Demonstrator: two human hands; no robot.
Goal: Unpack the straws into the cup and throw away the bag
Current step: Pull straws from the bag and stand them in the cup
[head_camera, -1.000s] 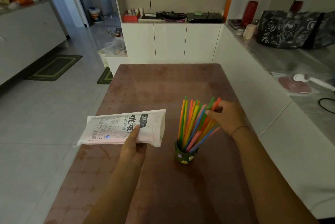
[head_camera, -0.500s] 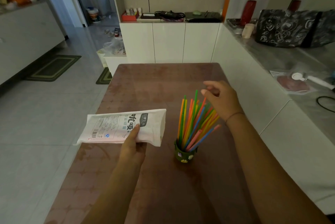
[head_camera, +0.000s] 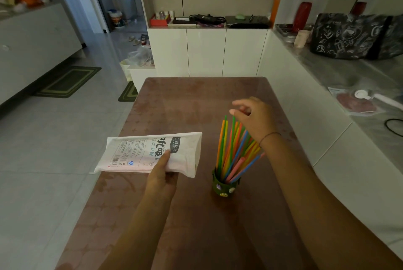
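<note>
Lifted clear of the straws, my right hand hovers loosely open above them; they stand fanned in the cup on the tabletop. My left hand pinches the flat bag, ready for binning.

The table lies bare beyond the cup, whose fanned straws block the way between the bag and the right hand.

1. We see thin plastic straws in orange, green, yellow, blue and pink fanned upright in a small dark green decorated cup.
2. We see the flat white printed plastic bag lying level, left of the cup.
</note>
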